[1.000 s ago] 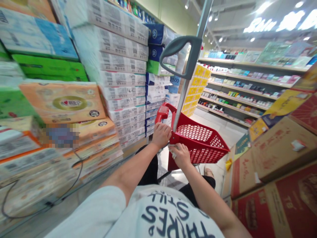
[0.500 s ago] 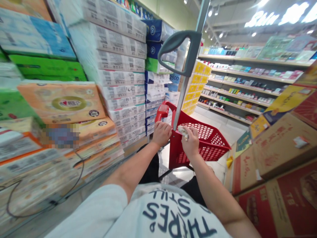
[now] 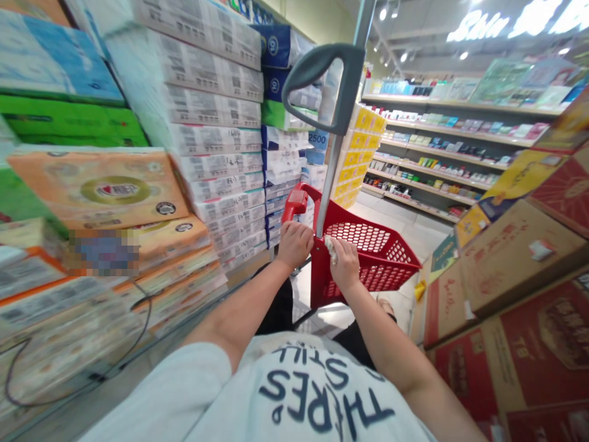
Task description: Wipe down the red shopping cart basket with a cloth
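Fingers of the right hand clutch a crumpled whitish wad at the red basket; those of the left hand close on its end, beside the red handle

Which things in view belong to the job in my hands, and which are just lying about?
Part of the job:
Red basket, gripped by the left hand
Pale wad, held in the right hand at the basket's edge
Pole with grey handle, joined to the basket

Just about:
Orange packs
White packs
Yellow boxes
Cartons
Shelves
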Demonstrator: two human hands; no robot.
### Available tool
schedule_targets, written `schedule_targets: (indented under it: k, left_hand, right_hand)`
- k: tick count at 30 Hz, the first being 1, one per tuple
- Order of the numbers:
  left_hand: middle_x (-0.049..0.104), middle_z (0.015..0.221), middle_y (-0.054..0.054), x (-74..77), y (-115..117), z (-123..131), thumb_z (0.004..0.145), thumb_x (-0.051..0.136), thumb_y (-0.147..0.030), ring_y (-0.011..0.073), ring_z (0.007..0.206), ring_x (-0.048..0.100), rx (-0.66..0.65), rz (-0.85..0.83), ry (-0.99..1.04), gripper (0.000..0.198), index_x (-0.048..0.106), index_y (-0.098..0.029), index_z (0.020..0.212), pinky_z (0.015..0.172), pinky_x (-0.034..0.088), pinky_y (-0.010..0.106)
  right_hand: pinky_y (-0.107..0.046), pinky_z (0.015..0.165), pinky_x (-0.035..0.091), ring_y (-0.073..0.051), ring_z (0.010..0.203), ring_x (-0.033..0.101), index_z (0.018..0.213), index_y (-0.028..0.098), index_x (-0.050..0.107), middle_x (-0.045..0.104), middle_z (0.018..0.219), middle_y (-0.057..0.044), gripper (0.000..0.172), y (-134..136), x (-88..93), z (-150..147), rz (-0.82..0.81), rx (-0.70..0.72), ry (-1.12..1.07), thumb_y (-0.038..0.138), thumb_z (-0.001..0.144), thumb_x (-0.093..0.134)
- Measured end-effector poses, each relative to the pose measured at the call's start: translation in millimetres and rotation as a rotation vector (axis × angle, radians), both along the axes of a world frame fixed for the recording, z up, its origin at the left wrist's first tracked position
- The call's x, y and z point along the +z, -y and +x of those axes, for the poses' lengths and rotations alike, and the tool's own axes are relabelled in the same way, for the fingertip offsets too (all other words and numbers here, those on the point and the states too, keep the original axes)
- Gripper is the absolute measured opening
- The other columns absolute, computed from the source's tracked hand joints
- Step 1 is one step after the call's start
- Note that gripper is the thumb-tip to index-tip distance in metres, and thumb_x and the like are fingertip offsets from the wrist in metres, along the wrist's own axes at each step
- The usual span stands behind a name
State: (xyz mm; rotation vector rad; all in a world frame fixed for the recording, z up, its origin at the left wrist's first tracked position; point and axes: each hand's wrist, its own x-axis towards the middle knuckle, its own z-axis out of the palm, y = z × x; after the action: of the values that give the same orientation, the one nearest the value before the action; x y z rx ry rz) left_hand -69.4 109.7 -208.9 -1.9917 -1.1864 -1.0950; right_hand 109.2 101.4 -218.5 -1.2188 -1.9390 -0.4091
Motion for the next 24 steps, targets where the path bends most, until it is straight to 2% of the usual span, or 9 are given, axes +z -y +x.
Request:
schedule_targets:
  k: [3,5,10,12,15,18,21,22,24]
  left_hand:
    - [0.065,0.085,0.006,-1.0,1,0,0.087,0.051,-0.022,0.0245,0.093,0.051,-0.005,0.009,0.005,0.01,0.061,-0.021,0.087,0.093,0.034,0.044]
    - [0.064,0.084,0.006,-1.0,2,0,0.087,0.051,-0.022,0.0247,0.093,0.051,-0.002,0.01,0.016,0.011,0.061,-0.021,0.086,0.092,0.034,0.044]
    - [0.064,0.084,0.006,0.2,4,-1,0.087,0.051,-0.022,0.025,0.093,0.051,0.0,0.011,0.0,0.011,0.061,-0.021,0.086,0.092,0.034,0.044]
    - [0.064,0.084,0.006,0.2,4,-1,0.086,0.051,-0.022,0.0252,0.092,0.051,-0.002,0.011,-0.002,0.01,0.061,-0.021,0.086,0.091,0.034,0.044]
    - [0.063,0.082,0.006,-0.4,3,-1,0.086,0.051,-0.022,0.0257,0.092,0.051,0.007,0.008,0.025,0.011,0.062,-0.021,0.085,0.091,0.034,0.045]
    - [0.063,0.083,0.006,-1.1,2,0,0.087,0.05,-0.022,0.0254,0.092,0.051,0.012,0.012,0.033,0.012,0.062,-0.021,0.085,0.091,0.034,0.044]
    - [0.064,0.083,0.006,-1.5,1,-1,0.087,0.049,-0.022,0.0251,0.091,0.051,0.009,0.017,0.031,0.013,0.062,-0.021,0.086,0.091,0.034,0.044]
    - [0.064,0.083,0.006,-1.6,0,-1,0.087,0.049,-0.022,0.0251,0.092,0.051,0.007,0.014,0.034,0.013,0.062,-0.021,0.086,0.091,0.034,0.044]
    - [0.064,0.083,0.006,-1.5,-1,-2,0.087,0.05,-0.022,0.0253,0.092,0.051,0.006,0.004,0.04,0.013,0.062,-0.021,0.086,0.092,0.034,0.045]
  right_hand:
    - [-0.033,0.08,0.038,-0.022,0.086,0.052,0.091,0.018,0.068,0.065,0.087,-0.008,0.021,-8,8.2,2,-0.098,-0.048,0.044,0.017,0.085,0.048]
    - [-0.032,0.078,0.038,-0.022,0.084,0.052,0.085,0.019,0.068,0.065,0.085,-0.008,0.019,-11,11.4,2,-0.135,-0.032,0.097,0.018,0.086,0.049]
    - [-0.034,0.09,0.037,-0.022,0.096,0.05,0.12,0.017,0.06,0.064,0.107,-0.009,0.036,-5,-5.1,4,0.023,0.03,0.018,0.014,0.089,0.042]
    - [-0.034,0.088,0.039,-0.022,0.093,0.051,0.115,0.018,0.063,0.065,0.101,-0.008,0.033,-4,-5.2,4,-0.005,0.007,0.012,0.015,0.088,0.044]
    - [-0.035,0.082,0.041,-0.024,0.088,0.052,0.101,0.02,0.069,0.065,0.087,-0.008,0.026,-4,3.9,0,-0.114,-0.021,0.071,0.015,0.085,0.048]
    - [-0.036,0.092,0.04,-0.025,0.103,0.051,0.115,0.018,0.063,0.064,0.106,-0.011,0.037,3,2.6,-7,-0.1,0.009,0.075,0.01,0.084,0.045]
    - [-0.036,0.102,0.036,-0.023,0.121,0.045,0.133,0.018,0.05,0.054,0.131,-0.01,0.05,10,-6.0,-10,-0.047,0.036,-0.002,0.006,0.086,0.038]
    - [-0.035,0.101,0.038,-0.022,0.121,0.046,0.135,0.019,0.049,0.053,0.133,-0.009,0.052,9,-5.7,-9,-0.072,0.039,-0.018,0.006,0.086,0.037]
    - [-0.032,0.092,0.044,-0.021,0.11,0.055,0.131,0.024,0.052,0.061,0.122,-0.006,0.052,4,2.6,-5,-0.211,0.057,0.016,0.007,0.084,0.04]
